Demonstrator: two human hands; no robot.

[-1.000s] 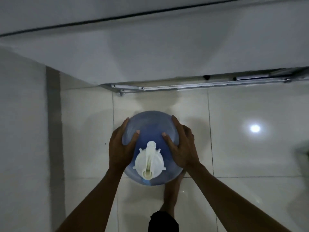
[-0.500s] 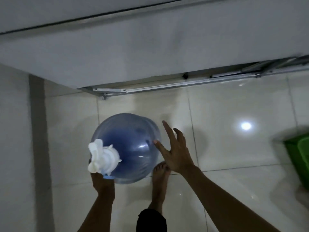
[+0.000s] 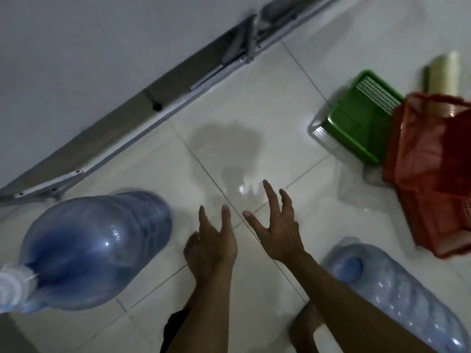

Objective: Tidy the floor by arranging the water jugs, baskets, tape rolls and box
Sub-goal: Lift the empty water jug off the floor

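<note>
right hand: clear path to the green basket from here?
Probably yes. The right hand is open and empty, with bare floor between it and the green basket; the red basket only overlaps its far side.

Both bare forearms reach forward over the floor (image 3: 254,110). Left hand (image 3: 214,248) and right hand (image 3: 277,233) hover empty, fingers (image 3: 267,194) spread.

No text, label, brand or number can be read on anything in view.
</note>
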